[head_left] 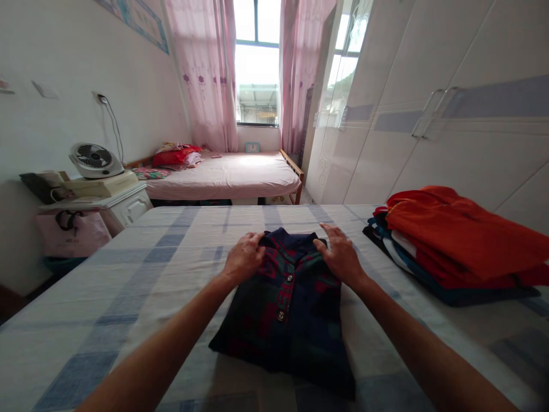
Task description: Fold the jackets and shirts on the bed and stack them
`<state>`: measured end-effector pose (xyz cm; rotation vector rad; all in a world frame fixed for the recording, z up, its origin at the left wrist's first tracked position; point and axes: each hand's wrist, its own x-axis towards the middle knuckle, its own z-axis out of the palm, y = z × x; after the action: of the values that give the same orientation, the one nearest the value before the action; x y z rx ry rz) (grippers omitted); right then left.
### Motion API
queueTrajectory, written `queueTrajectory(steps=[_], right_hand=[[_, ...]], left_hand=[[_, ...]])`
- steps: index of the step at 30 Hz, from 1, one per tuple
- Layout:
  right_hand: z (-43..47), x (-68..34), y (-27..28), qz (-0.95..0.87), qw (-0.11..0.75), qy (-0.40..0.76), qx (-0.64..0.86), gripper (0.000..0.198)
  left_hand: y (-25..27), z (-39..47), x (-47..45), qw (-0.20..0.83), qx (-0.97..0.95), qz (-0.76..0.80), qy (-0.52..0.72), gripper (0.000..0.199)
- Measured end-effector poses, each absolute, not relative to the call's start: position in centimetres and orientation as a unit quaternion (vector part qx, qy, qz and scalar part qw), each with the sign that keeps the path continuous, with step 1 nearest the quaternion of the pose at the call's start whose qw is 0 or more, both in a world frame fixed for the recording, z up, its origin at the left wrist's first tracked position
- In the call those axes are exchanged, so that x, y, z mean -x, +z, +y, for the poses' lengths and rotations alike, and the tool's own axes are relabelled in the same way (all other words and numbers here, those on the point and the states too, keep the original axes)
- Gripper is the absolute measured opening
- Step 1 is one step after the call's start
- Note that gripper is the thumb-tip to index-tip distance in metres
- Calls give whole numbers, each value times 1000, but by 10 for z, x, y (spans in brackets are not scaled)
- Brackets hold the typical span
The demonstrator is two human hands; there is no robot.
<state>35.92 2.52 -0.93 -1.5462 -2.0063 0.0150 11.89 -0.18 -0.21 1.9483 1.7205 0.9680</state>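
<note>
A dark shirt (pixel 295 320) with a red and green pattern lies folded on the bed, its collar pointing away from me and its buttoned front facing up. My left hand (pixel 245 256) is at the shirt's left shoulder beside the collar, its fingers curled in on the cloth. On the opposite shoulder rests my right hand (pixel 341 254), with thumb and fingers apart and the thumb near the collar. The fabric beneath the fingers is partly hidden.
A pile of folded clothes with an orange garment (pixel 463 229) on top sits at the right of the bed (pixel 141 274). White wardrobes (pixel 386 114) line the right side. A fan (pixel 95 159) stands on a cabinet at left; a second bed (pixel 231 174) is under the window.
</note>
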Motion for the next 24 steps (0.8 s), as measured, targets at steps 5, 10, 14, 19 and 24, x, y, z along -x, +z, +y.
queueTrajectory(steps=[5, 10, 14, 19, 24], right_hand=[[7, -340, -39, -849, 163, 25, 502, 51], [16, -340, -61, -840, 128, 33, 527, 54], [24, -351, -60, -808, 136, 31, 573, 55], [34, -367, -65, -767, 171, 72, 614, 56], [35, -370, -65, -738, 235, 111, 623, 53]], left_hand=[[-35, -63, -139, 67, -816, 540, 192, 46], [-65, -69, -130, 45, -801, 577, 155, 55], [-65, -64, -127, 35, -798, 579, 163, 56], [-61, -66, -129, 44, -796, 582, 162, 56], [-60, -68, -127, 52, -796, 577, 176, 55]])
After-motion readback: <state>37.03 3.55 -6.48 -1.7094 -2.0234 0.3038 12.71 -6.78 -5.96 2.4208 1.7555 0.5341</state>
